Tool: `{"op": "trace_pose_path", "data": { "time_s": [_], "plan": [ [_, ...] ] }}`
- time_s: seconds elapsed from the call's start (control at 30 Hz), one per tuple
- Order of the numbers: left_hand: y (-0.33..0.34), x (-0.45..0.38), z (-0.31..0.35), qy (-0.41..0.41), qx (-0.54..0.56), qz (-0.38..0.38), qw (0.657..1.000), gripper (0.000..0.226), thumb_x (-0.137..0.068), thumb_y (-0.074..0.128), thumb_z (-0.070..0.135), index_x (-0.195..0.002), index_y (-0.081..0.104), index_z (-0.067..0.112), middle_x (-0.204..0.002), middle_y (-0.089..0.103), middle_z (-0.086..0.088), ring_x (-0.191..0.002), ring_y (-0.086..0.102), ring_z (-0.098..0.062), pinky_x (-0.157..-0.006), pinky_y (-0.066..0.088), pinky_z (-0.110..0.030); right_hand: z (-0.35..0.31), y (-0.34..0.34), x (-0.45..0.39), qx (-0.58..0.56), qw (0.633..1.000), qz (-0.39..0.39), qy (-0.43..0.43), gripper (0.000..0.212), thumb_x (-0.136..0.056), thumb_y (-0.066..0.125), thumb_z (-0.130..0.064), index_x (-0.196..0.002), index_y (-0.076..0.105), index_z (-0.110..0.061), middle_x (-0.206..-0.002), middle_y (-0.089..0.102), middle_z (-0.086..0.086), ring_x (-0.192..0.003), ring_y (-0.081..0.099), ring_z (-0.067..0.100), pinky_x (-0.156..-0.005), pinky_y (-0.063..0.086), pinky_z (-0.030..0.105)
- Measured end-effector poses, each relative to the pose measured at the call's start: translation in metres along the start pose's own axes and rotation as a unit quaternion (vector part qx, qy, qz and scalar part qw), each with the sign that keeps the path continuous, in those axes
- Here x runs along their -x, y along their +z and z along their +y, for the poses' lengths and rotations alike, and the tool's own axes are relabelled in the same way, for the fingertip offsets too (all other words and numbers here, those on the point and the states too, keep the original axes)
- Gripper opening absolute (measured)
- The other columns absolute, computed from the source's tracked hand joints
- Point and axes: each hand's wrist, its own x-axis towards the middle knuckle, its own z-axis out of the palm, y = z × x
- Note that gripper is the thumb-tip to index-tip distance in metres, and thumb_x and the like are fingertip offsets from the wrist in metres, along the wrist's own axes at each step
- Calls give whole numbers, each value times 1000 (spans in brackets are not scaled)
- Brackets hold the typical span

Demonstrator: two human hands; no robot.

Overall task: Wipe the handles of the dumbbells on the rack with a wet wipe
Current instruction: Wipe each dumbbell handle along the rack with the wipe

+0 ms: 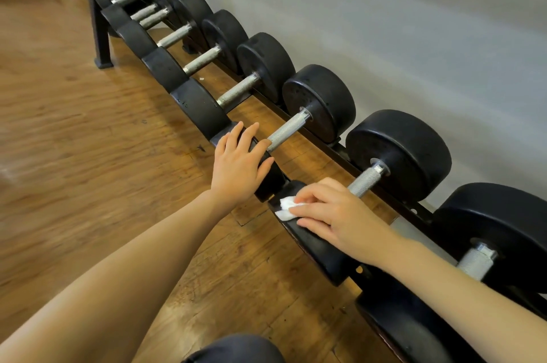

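My left hand point(236, 167) rests flat, fingers spread, on 1 near dumbbell head point(268, 176); my right hand point(331, 214) pinches the wet wipe point(285, 208) against the next head point(313, 241) rightward.

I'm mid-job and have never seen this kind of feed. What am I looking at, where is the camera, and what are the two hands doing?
There is no machine here: it is one picture from a camera worn on a person's head, looking forward and down at their bare arms. A low rack along a grey wall holds a row of black dumbbells with metal handles, above a wooden floor. The left hand rests with straight fingers on the near head of one dumbbell. The right hand holds a white wet wipe against the near head of the next dumbbell, beside its handle.
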Motion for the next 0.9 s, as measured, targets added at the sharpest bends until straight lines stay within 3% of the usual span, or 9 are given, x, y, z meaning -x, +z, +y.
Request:
{"op": "trace_pose_path", "data": {
  "time_s": [0.2,0.4,0.63,0.73,0.9],
  "plan": [
    [1,0,-3,5,3,-7,1000,44,-98,44,47,-135,55,25,-153,40,-9,-144,27,-37,-115,23,-52,-4,3,0,15,1000,25,-4,29,-93,52,-29,-104,73,-13,-110,62,0,-105,51,9,-89,45,17],
    [-1,0,-3,9,8,-12,1000,45,-98,42,48,-135,55,25,-153,39,-9,-145,26,-37,-116,22,-52,6,7,-42,15,999,-28,36,25,-93,57,-27,-106,73,-13,-102,66,-5,-99,52,10,-86,49,29],
    [-2,0,-4,8,10,-17,1000,46,-98,41,48,-137,54,27,-154,38,-7,-145,25,-36,-116,20,-52,5,1,-42,-25,996,-75,50,25,-95,57,-27,-114,71,-19,-110,68,-10,-106,51,3,-92,42,19],
    [-2,0,-3,3,17,-17,1000,46,-97,42,47,-137,54,27,-154,38,-7,-145,25,-36,-116,20,-52,-2,-1,-20,-40,997,-45,39,33,-92,51,-33,-114,71,-19,-109,66,-11,-108,50,1,-92,41,13],
    [1,1,2,-18,42,2,999,41,-96,51,43,-132,59,26,-152,42,-7,-144,29,-36,-116,19,-52,-8,10,-7,-21,998,33,44,25,-90,57,-25,-107,73,-17,-105,67,-8,-105,50,0,-92,38,5]
  ]
}}
